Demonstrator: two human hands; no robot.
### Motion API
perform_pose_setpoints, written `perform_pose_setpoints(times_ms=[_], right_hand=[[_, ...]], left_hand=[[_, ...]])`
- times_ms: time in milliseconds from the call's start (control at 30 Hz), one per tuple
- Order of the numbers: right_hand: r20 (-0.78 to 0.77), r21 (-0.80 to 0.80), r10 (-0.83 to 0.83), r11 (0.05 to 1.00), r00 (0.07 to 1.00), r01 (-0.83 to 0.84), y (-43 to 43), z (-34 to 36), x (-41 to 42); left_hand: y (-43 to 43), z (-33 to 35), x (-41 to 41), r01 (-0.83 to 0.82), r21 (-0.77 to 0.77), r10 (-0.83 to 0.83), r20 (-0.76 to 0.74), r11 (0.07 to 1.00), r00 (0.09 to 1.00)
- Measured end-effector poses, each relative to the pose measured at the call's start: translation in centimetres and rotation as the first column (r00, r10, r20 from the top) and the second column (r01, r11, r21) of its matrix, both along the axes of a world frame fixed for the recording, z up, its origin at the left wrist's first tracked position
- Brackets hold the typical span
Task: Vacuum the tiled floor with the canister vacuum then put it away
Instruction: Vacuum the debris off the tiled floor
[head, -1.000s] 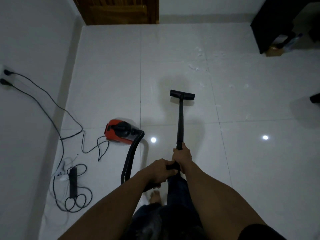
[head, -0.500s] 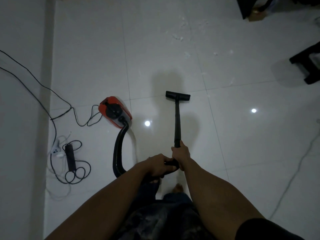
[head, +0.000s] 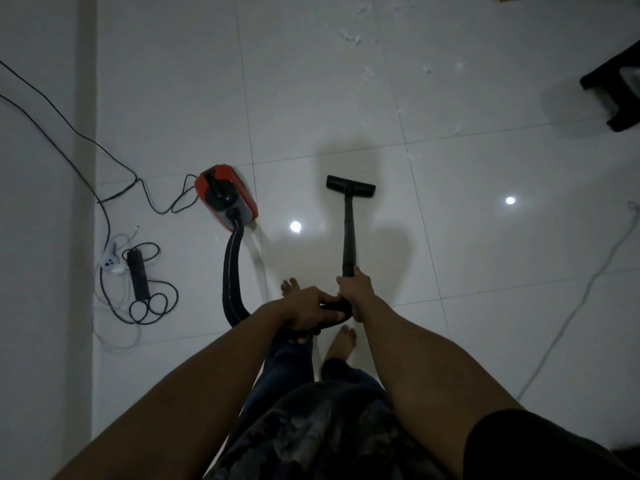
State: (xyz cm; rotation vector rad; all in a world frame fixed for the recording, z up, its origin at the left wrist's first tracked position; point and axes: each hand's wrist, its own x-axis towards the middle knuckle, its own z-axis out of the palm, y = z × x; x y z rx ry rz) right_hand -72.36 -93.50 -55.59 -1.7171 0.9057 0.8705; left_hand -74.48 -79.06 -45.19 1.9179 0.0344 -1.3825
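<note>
1. My left hand (head: 308,308) stays clenched on the handle (head: 333,311), my right hand (head: 356,289) on the wand (head: 349,233).
2. I've drawn the nozzle (head: 350,186) back, well short of the scraps (head: 349,38); the canister (head: 227,197) sits left of it.
3. Scraps remain, so I judge another forward stroke is due.

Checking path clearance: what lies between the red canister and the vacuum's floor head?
In the head view, only bare, glossy tile separates the red canister from the floor head; nothing stands there.
</note>
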Motion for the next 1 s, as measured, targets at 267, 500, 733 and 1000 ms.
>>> perform_pose_setpoints(times_ms=[267,500,733,1000], right_hand=[[-0.005,0.017,0.0,1.0,1.0,0.0,-0.6,-0.4,2.8],[-0.03,0.006,0.008,1.0,1.0,-0.008,1.3,-0.8,10.0],[-0.029,-0.035,0.104,0.994,0.994,-0.105,3.4,-1.0,15.9],[0.028,-0.098,0.302,0.95,0.953,-0.298,2.0,-2.7,21.3]], left_hand=[[-1.0,1.0,1.3,-0.068,-0.036,0.069,0.052,0.997,0.996],[0.7,1.3,7.0,-0.205,-0.074,0.209,0.06,0.976,0.976],[2.3,1.6,11.7,-0.243,-0.055,0.247,0.083,0.969,0.966],[0.9,0.2,16.7,-0.288,-0.064,0.289,0.013,0.956,0.957]])
